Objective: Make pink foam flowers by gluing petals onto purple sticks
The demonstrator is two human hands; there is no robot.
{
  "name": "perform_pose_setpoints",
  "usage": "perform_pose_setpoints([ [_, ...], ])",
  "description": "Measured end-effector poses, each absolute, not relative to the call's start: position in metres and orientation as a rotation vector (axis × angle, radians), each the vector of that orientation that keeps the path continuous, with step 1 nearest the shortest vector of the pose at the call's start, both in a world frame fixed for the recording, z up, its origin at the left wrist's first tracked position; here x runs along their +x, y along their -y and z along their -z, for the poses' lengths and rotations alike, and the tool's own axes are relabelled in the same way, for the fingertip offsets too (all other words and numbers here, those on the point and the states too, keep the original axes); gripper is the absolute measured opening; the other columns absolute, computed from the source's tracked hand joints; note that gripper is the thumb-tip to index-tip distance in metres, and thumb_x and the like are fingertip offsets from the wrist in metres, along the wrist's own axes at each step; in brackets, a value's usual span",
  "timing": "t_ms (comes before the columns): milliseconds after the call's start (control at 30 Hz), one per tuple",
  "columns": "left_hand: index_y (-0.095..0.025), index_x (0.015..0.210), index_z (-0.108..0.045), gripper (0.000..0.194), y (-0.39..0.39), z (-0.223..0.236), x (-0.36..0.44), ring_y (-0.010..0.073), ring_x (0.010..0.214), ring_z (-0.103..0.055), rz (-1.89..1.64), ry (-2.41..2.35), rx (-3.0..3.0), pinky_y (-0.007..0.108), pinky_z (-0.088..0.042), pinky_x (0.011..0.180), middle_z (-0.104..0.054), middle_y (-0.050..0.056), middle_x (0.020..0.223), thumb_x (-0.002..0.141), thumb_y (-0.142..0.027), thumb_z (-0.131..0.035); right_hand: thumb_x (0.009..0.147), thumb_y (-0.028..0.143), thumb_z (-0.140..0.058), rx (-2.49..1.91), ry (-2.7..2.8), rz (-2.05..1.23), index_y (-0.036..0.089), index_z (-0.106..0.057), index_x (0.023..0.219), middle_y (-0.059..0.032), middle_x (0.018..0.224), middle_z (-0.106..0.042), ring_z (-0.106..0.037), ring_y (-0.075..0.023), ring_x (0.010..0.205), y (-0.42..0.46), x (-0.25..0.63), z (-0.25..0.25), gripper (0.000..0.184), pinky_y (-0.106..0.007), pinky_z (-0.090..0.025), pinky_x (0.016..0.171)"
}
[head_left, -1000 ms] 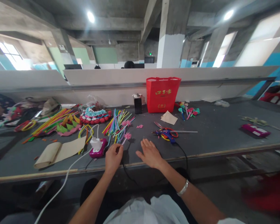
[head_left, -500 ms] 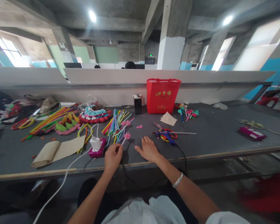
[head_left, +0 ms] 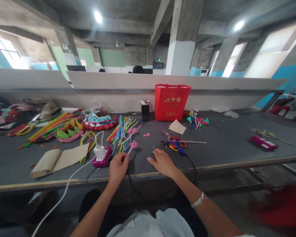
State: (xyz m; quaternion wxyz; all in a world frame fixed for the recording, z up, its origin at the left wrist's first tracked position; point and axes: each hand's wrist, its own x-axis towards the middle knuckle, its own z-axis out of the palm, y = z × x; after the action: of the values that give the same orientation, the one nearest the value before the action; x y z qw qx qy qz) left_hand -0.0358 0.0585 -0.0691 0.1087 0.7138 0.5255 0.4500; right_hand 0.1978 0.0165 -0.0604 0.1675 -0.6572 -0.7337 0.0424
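The long dark grey bench (head_left: 224, 144) runs right across the view, and it's crowded. At the back stands a bright red paper bag (head_left: 172, 102) with gold print, a small black box (head_left: 145, 111) just beside it on the left. Off to the left, a loose spread of coloured pipe-cleaner sticks (head_left: 122, 131) fans out, with a curled sheet of tan paper (head_left: 60, 158) lying nearer the front edge. A magenta power strip (head_left: 102, 157) carries a white plug, its white cable trailing off the bench. To the right, a blue glue gun (head_left: 175, 144) lies with red-handled scissors, its black cord dropping over the edge. Now the hands: the left hand (head_left: 118, 167) is closed, pinching the thin stem of a small pink pipe-cleaner flower (head_left: 134, 144), which sticks up and away just beyond the knuckles. The right hand (head_left: 162, 162) lies flat and open on the bench, fingers spread, holding nothing, near the glue gun
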Motion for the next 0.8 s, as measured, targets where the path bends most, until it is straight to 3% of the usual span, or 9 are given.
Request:
perform_pose_setpoints([
  [100,-0.021,0.078,-0.064,0.022,-0.058,0.069,-0.036,0.0179,0.069,-0.062,-1.33,-1.539,2.097,0.027,-0.044,0.062,-0.068,0.002,0.075,0.087,-0.036,-0.052,0.096,0.05,-0.043,-1.906,2.031,-0.056,0.022,-0.065,0.12,-0.0066,0.122,-0.065,-0.058,-0.0188,0.113,0.001,0.221,0.058,0.043,-0.027,-0.04,0.098],
  [233,-0.02,0.078,-0.064,0.021,-0.058,0.07,-0.036,0.0176,0.068,-0.062,-1.345,-1.538,2.087,0.027,-0.044,0.063,-0.067,0.002,0.074,0.087,-0.036,-0.052,0.097,0.033,-0.041,-2.17,1.702,0.16,0.01,-0.054,0.132,-0.0203,0.133,-0.055,-0.048,-0.0307,0.122,0.01,0.265,0.063,0.044,-0.042,-0.036,0.101],
  [333,-0.021,0.078,-0.064,0.021,-0.059,0.07,-0.036,0.0173,0.068,-0.062,-1.352,-1.54,2.086,0.027,-0.044,0.064,-0.067,0.002,0.074,0.087,-0.036,-0.052,0.095,0.031,-0.045,-2.293,1.57,0.241,0.011,-0.049,0.137,-0.0229,0.128,-0.057,-0.051,-0.0351,0.115,0.002,0.286,0.071,0.046,-0.047,-0.041,0.092],
  [467,-0.021,0.077,-0.063,0.021,-0.06,0.07,-0.035,0.0171,0.067,-0.061,-1.346,-1.542,2.101,0.027,-0.044,0.064,-0.066,0.001,0.073,0.087,-0.036,-0.052,0.094,0.033,-0.053,-2.358,1.551,0.259,0.011,-0.058,0.125,-0.0184,0.11,-0.065,-0.057,-0.0297,0.106,-0.017,0.292,0.077,0.038,-0.04,-0.046,0.088],
  [633,-0.021,0.078,-0.064,0.021,-0.059,0.072,-0.036,0.0171,0.067,-0.061,-1.34,-1.543,2.115,0.027,-0.044,0.063,-0.067,0.002,0.074,0.087,-0.035,-0.052,0.095,0.034,-0.057,-2.474,1.397,0.267,0.015,-0.059,0.117,-0.0093,0.116,-0.062,-0.062,-0.0213,0.102,-0.042,0.298,0.075,0.03,-0.041,-0.052,0.087],
  [800,-0.021,0.078,-0.064,0.021,-0.058,0.07,-0.036,0.0175,0.068,-0.062,-1.35,-1.527,2.112,0.027,-0.044,0.062,-0.067,0.002,0.075,0.087,-0.036,-0.052,0.094,0.035,-0.059,-2.512,1.325,0.249,0.015,-0.059,0.119,-0.0084,0.117,-0.062,-0.064,-0.0203,0.099,-0.05,0.305,0.065,0.032,-0.041,-0.054,0.084],
])
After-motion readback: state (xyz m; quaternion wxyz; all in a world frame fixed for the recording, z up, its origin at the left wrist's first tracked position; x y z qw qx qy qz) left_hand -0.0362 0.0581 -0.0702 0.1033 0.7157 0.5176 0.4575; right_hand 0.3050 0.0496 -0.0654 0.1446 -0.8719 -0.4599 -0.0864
